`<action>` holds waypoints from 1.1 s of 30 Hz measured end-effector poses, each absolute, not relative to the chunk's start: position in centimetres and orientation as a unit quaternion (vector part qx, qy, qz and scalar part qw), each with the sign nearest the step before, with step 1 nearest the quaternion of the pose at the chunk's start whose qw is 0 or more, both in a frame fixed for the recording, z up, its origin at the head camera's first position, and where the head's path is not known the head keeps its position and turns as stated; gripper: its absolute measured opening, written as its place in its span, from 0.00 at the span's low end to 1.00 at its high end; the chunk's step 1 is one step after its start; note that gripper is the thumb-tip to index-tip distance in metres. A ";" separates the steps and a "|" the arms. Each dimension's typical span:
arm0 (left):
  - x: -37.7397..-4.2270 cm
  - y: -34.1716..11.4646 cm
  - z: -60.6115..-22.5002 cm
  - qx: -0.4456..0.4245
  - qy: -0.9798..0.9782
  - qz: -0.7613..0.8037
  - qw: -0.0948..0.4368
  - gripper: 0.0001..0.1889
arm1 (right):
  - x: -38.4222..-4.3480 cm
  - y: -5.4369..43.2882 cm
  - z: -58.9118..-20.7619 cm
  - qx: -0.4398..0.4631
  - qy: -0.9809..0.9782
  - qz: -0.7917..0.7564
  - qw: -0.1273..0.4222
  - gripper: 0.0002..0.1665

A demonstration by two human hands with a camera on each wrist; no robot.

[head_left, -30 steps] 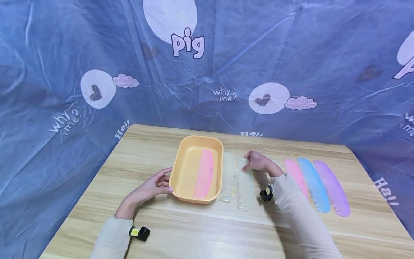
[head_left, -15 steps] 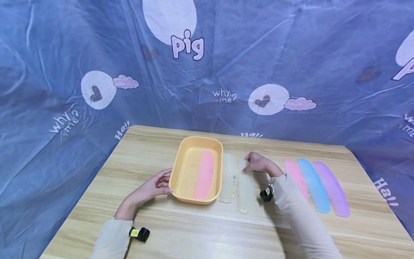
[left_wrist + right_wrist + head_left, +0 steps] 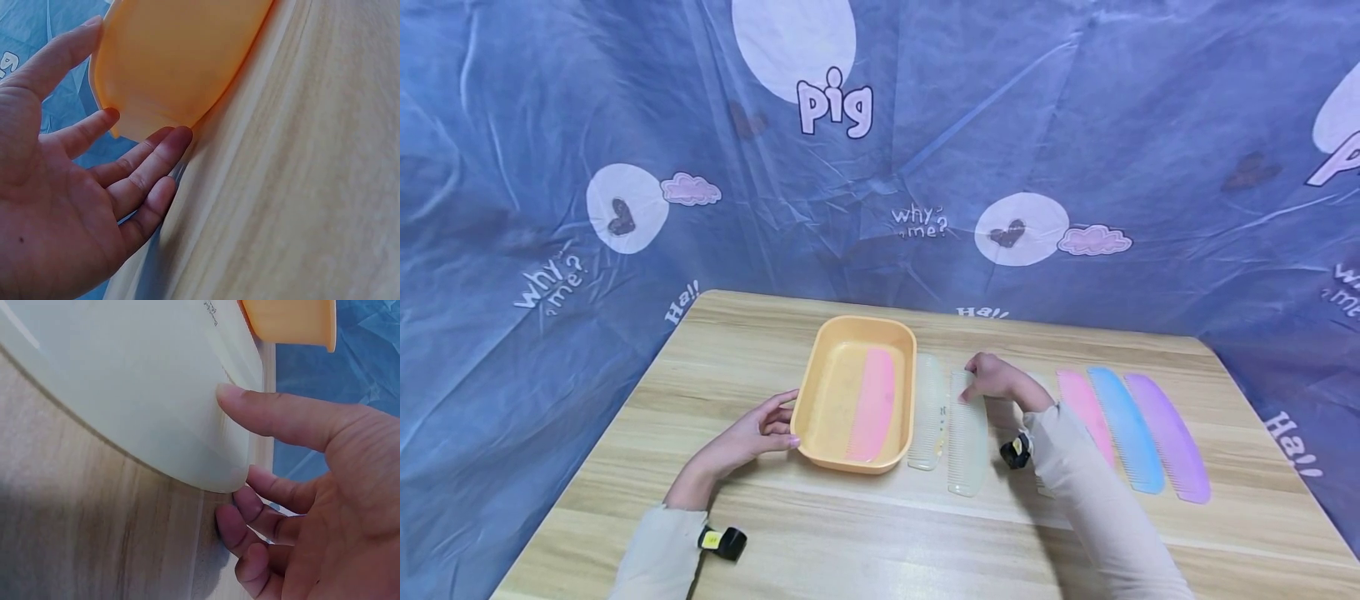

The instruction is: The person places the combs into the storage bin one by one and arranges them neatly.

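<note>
In the head view, my left hand [image 3: 751,432] rests its fingertips against the outer left side of a yellow-orange plastic basin [image 3: 803,408]. The left wrist view has these fingers loosely bent along the basin's wall [image 3: 169,69]. A pink comb [image 3: 872,404] lies inside. My right hand [image 3: 997,379] pinches the far end of a pale translucent green comb [image 3: 967,450], thumb on top, fingers at its end edge; this comb [image 3: 137,394] fills much of the right wrist view. A similar pale comb [image 3: 925,412] lies between it and the basin.
Right of my right forearm lie a pink comb [image 3: 1086,404], a blue comb [image 3: 1126,429] and a purple comb [image 3: 1172,437]. Another pale comb is mostly hidden under that forearm. The wooden table [image 3: 820,542] ends at a blue printed cloth [image 3: 880,192] behind.
The pale comb in my right hand has slid slightly toward me. My left hand and the basin look the same.
</note>
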State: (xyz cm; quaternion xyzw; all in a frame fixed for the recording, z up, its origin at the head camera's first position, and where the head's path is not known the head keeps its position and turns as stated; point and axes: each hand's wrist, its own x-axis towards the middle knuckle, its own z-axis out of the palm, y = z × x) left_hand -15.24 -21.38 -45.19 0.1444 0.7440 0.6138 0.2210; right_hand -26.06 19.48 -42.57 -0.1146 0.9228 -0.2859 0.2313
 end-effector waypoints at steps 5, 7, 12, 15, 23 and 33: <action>-15.2 -21.4 -45.2 0.146 0.745 0.612 0.222 0.44 | -25.6 19.6 -42.6 -0.125 0.933 -0.258 0.217 0.43; -15.2 -21.4 -45.1 0.145 0.744 0.612 0.224 0.43 | -25.4 19.6 -42.6 -0.128 0.939 -0.241 0.209 0.42; -15.2 -21.4 -45.2 0.144 0.744 0.612 0.226 0.43 | -24.7 19.3 -42.7 -0.108 0.954 -0.195 0.200 0.47; -15.2 -21.4 -45.2 0.145 0.744 0.611 0.226 0.43 | -24.4 19.2 -42.7 -0.093 0.960 -0.173 0.199 0.50; -15.3 -21.4 -45.1 0.143 0.749 0.607 0.222 0.44 | -24.5 18.8 -42.5 -0.070 0.967 -0.150 0.191 0.49; -15.1 -21.3 -44.9 0.137 0.750 0.606 0.227 0.44 | -25.0 18.9 -42.2 -0.069 0.962 -0.171 0.203 0.48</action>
